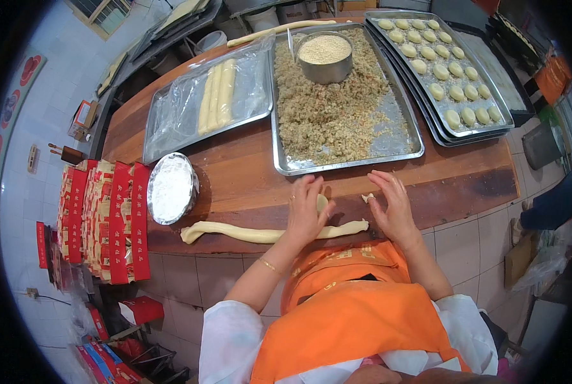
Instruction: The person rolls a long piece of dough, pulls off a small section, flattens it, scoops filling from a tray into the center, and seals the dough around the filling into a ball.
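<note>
A long pale dough rope (254,233) lies along the near edge of the wooden table, passing beneath my left wrist. My left hand (305,208) is open over the wood, fingers stretched forward. Beside its palm is a small round dough piece (322,203), partly hidden; whether the thumb touches it I cannot tell. My right hand (393,206) is open just past the rope's right end, fingers extended and thumb apart. A small dough scrap (367,198) shows beside its thumb, touching or apart being unclear.
Ahead is a tray (346,168) of crumbly filling holding a metal bowl of seeds (325,57). Left of it, a tray (250,105) holds plastic-covered dough rolls (217,96). A flour bowl (172,189) stands near red packages (113,217). Stacked trays (449,131) at right carry dough pieces (456,93).
</note>
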{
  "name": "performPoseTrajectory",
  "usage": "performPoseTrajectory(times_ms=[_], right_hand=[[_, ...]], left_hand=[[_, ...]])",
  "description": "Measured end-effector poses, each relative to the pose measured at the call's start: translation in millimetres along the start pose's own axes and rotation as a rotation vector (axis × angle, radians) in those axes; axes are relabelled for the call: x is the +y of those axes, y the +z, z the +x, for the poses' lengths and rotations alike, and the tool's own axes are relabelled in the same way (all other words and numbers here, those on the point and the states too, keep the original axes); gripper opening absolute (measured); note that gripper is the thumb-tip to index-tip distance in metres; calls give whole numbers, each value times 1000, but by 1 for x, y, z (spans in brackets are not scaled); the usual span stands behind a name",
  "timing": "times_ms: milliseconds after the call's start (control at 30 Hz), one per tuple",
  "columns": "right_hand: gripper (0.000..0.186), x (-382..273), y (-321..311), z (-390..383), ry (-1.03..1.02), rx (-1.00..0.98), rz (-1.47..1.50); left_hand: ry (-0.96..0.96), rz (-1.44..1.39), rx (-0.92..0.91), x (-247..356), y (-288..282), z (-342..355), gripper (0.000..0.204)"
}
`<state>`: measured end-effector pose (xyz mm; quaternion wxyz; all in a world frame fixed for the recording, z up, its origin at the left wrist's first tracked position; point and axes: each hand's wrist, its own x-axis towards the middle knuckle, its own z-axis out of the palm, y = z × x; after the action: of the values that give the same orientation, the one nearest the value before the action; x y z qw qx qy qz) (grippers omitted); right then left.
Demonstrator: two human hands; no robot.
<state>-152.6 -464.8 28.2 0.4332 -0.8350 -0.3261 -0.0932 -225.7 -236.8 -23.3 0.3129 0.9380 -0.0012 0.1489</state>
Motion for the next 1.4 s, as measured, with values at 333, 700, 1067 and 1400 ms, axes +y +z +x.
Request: performPoseTrajectory(times_ms=[333,700,1067,1400], right_hand=[[46,-3,16,-3,-44,-103,121],[64,-25,9,-1,-89,-185,-28],[60,126,-100,-73,361,239,-463],[60,127,-98,-81,283,304,-321]], left_hand=[[-720,-1580,-70,-10,-16,1,49],[-697,-1646,-203,50,19,9,54],[-107,-315,-162,50,-20,-25,24],[162,78,-174,43,2,-51,37]])
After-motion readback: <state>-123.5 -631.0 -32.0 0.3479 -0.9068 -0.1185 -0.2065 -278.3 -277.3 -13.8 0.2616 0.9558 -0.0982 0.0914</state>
